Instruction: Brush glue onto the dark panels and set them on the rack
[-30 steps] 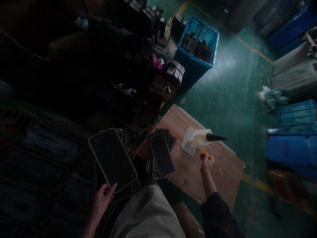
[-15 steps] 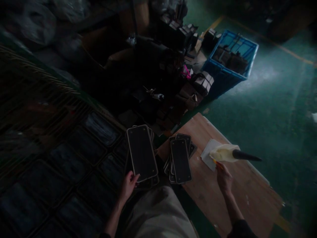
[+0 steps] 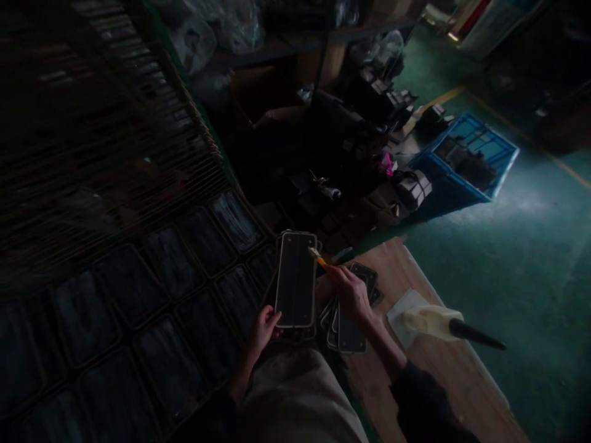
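Observation:
My left hand [image 3: 266, 325] pinches the lower left corner of a dark rectangular panel [image 3: 296, 283] with rounded corners and a pale edge. More such panels lie beneath it. Between the fingers of my right hand [image 3: 351, 289] is a small brush [image 3: 319, 257] with an orange-yellow handle. Its pale tip is over the panel's upper right corner; whether it touches cannot be made out. Below my right hand, a pile of similar panels [image 3: 351, 332] rests at the wooden board's edge. A translucent bottle with a long dark nozzle [image 3: 434, 321] lies on a white sheet [image 3: 401, 317].
The wooden board [image 3: 415, 381] extends along my right side. Several dark panels [image 3: 170, 351] lie in rows on my left, below a wire rack [image 3: 184, 98]. Ahead are bundled items [image 3: 410, 187] and a blue crate [image 3: 425, 184] on the green floor.
My right hand has carried the brush leftward from beside the bottle to the panel. My left hand stays on the panel's corner. The camera view has turned left.

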Motion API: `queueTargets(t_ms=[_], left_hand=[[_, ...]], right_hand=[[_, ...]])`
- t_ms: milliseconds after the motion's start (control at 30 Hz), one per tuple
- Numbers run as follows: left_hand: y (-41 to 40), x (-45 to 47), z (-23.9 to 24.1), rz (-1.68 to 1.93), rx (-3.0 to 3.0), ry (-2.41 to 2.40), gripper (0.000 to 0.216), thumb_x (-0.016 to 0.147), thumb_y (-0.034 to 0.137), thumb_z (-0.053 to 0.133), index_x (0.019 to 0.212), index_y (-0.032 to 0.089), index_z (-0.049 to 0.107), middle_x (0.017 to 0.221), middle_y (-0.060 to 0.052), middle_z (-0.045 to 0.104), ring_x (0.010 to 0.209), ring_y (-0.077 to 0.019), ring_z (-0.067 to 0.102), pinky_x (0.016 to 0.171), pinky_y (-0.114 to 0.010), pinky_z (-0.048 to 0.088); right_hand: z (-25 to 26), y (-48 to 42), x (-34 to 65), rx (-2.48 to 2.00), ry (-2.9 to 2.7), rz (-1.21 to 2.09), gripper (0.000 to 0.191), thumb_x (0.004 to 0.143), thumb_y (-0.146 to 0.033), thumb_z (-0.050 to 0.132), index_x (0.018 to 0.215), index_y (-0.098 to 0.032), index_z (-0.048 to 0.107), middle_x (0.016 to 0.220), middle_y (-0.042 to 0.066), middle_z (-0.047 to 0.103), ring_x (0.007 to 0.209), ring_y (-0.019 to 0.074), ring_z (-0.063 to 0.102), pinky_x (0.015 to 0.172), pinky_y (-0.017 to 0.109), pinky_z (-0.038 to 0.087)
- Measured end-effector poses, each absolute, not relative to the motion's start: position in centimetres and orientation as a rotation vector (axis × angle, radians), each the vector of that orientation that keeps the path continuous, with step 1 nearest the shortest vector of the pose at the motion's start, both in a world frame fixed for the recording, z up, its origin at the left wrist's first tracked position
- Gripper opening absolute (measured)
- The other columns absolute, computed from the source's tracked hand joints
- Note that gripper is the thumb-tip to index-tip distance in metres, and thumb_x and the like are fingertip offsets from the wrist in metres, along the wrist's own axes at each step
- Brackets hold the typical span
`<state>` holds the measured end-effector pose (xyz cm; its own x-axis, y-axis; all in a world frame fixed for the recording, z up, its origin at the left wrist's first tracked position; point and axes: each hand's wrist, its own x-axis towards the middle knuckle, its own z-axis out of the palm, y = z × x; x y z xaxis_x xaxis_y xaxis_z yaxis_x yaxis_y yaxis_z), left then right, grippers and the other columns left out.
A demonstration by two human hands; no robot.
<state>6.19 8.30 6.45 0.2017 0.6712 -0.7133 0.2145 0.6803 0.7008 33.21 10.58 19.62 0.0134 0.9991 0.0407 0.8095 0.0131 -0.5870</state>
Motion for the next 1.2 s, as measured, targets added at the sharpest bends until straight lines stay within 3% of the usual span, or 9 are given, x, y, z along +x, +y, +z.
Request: queueTargets(t_ms=[233, 433, 733, 933, 1200], left_hand=[[7.8, 5.8, 6.0, 0.389, 0.845, 1.37, 0.044, 0.07, 0.06, 0.062, 0.077, 0.019, 0.045, 0.067, 0.001, 0.059, 0.048, -0.0119, 0.063, 0.038, -0.017, 0.042], [7.9, 5.3, 5.8, 0.397, 0.894, 1.351, 0.038, 0.074, 0.055, 0.06, 0.079, 0.019, 0.046, 0.071, -0.001, 0.062, 0.051, -0.013, 0.064, 0.04, -0.019, 0.045], [8.4, 5.5, 6.0, 0.388, 0.79, 1.357, 0.04, 0.069, 0.053, 0.065, 0.074, 0.019, 0.045, 0.067, 0.002, 0.061, 0.046, -0.0112, 0.062, 0.037, -0.017, 0.042], [8.3, 5.4, 5.9, 0.415, 0.764, 1.337, 0.039, 0.068, 0.051, 0.067, 0.072, 0.02, 0.045, 0.062, 0.005, 0.06, 0.045, -0.0112, 0.062, 0.038, -0.016, 0.042], [8.0, 5.3, 4.9, 0.413, 0.816, 1.365, 0.037, 0.071, 0.051, 0.065, 0.073, 0.019, 0.046, 0.063, 0.004, 0.062, 0.043, -0.0104, 0.061, 0.035, -0.015, 0.04]], right_hand=[[18.9, 15.3, 32.6, -1.887, -2.062, 0.418, 0.035, 0.097, -0.021, 0.038, 0.128, -0.021, 0.055, 0.099, 0.007, 0.062, 0.079, 0.0158, 0.057, 0.063, 0.023, 0.04], [17.6, 13.0, 31.4, -1.951, -2.142, 0.463, 0.033, 0.097, -0.024, 0.04, 0.127, -0.023, 0.056, 0.093, 0.005, 0.061, 0.075, 0.0155, 0.055, 0.061, 0.024, 0.037], [18.3, 2.1, 27.6, -1.961, -2.194, 0.877, 0.026, 0.1, -0.028, 0.039, 0.118, -0.024, 0.058, 0.087, 0.003, 0.06, 0.073, 0.0142, 0.055, 0.062, 0.024, 0.038], [19.0, 3.4, 28.2, -1.861, -2.106, 1.174, 0.028, 0.101, -0.031, 0.037, 0.117, -0.025, 0.058, 0.087, 0.002, 0.062, 0.073, 0.0129, 0.059, 0.063, 0.022, 0.041], [18.5, 15.6, 31.7, -1.864, -2.057, 0.649, 0.031, 0.099, -0.027, 0.038, 0.122, -0.023, 0.059, 0.095, 0.006, 0.063, 0.079, 0.0149, 0.06, 0.063, 0.022, 0.04]])
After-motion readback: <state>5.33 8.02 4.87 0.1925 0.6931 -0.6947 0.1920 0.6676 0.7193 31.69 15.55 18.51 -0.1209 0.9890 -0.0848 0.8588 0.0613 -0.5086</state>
